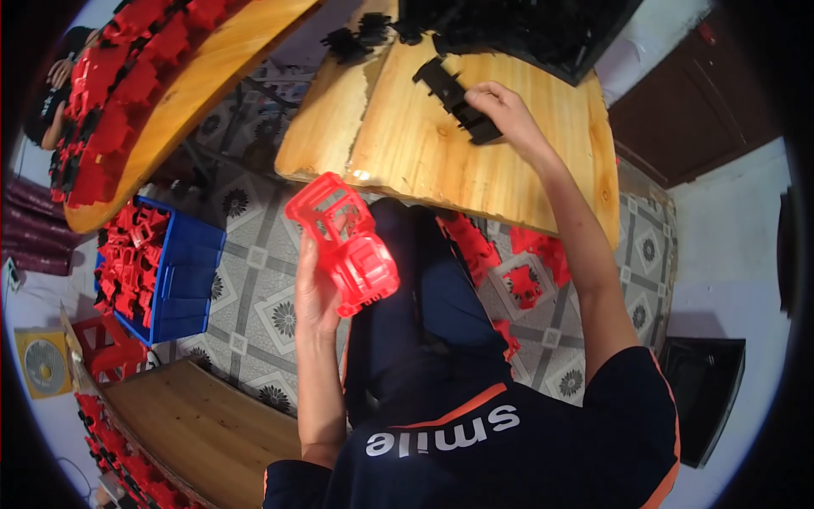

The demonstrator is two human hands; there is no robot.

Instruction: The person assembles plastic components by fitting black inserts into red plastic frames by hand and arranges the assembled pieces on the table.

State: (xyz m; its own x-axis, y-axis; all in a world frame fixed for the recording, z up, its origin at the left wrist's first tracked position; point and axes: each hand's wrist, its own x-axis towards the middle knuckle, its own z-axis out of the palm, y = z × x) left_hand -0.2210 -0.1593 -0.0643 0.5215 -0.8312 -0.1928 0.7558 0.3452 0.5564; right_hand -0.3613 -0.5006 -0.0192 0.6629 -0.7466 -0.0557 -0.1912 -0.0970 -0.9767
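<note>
The left hand [318, 287] has its fingers closed about a red plastic moulding [367, 260], an openwork frame held tilted over the lap, near the closest edge of the wooden counter [407, 157]; the fingertips show through one of its openings. The right hand [504, 112] reaches out over the counter, its fingers closed on the nearer end of a long black plastic part [448, 92], which extends away from them to the upper left; whether that part is lifted or rests on the wood cannot be told. Beyond the right fingers, at the counter's far side, stands a black tray [566, 75] of dark contents, too dim to separate. Left of it, farther from the same fingers, small black pieces [343, 44] lie grouped on the wood. To the left of the left fingers, well apart, a blue crate [188, 276] on the floor is heaped with red mouldings [131, 254]; beyond it, a curved wooden table [212, 75] carries rows of red and black parts [110, 110]. Right of the left fingers, below counter level, more red pieces [468, 244] are visible beside the legs, with a white box [549, 293] holding another.
</note>
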